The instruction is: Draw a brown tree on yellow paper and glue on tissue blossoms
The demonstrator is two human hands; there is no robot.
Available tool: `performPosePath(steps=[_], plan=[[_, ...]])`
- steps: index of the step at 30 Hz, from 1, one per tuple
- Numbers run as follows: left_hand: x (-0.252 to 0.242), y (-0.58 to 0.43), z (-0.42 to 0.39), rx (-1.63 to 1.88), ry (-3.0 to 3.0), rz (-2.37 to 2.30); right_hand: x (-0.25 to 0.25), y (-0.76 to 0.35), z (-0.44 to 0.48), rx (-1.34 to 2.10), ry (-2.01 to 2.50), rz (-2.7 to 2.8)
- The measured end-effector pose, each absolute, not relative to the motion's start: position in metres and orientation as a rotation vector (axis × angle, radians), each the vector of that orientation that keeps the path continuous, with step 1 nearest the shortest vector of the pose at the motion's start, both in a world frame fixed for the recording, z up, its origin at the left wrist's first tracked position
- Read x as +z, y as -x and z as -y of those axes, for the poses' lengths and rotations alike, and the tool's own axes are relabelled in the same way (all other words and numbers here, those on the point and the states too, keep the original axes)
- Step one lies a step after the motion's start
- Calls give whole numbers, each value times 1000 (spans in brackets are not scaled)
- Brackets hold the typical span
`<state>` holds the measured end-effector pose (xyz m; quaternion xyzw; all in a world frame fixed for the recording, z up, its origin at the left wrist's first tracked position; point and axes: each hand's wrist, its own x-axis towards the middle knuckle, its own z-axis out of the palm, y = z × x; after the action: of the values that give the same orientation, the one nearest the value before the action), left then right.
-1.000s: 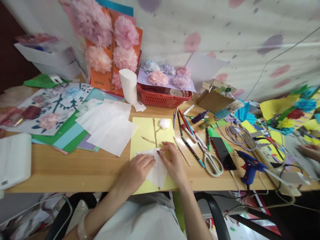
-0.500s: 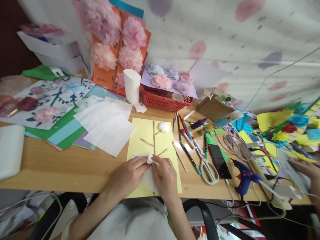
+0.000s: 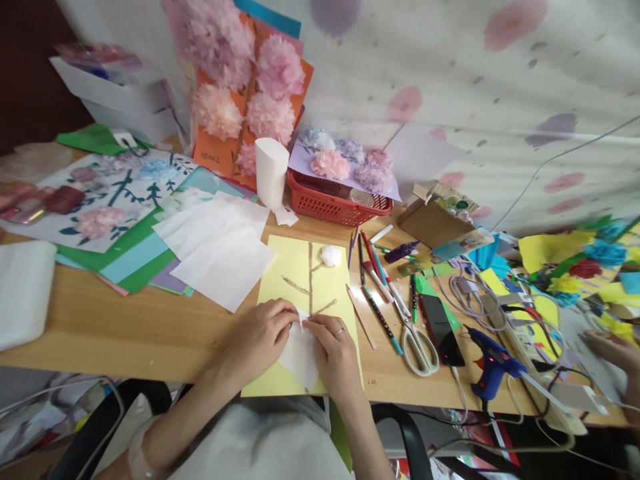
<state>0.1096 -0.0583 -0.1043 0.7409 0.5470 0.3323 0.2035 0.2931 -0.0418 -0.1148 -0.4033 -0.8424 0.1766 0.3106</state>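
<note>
Both hands pinch a piece of white tissue paper over the lower part of a yellow sheet. My left hand has its fingertips closed on the tissue's upper edge. Close beside it, my right hand, with a ring on one finger, grips the same edge. The rest of the tissue hangs down between them. On the yellow sheet are a brown painted stem and branches. A white tissue ball sits at the upper right branch.
White sheets lie to the left, beside a paper roll. Behind stands a red basket. On the right are scissors, pens, a phone, a blue glue gun and cables. Another person's hand shows at far right.
The bunched tissue at my fingertips now looks flatter, spread between both hands and hanging lower. My hands stay near the same spot on the yellow sheet. The view has shifted slightly.
</note>
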Motion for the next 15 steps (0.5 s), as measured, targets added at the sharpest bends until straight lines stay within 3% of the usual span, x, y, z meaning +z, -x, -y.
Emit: performPosePath(steps=[9,15], plan=[[-118,-80,75,988,-1965,-2104,-116,-288,52,424,1140,2196],[-116,-83,72,925,-1962,-2143,-106,-287,58,472,1190,2269]])
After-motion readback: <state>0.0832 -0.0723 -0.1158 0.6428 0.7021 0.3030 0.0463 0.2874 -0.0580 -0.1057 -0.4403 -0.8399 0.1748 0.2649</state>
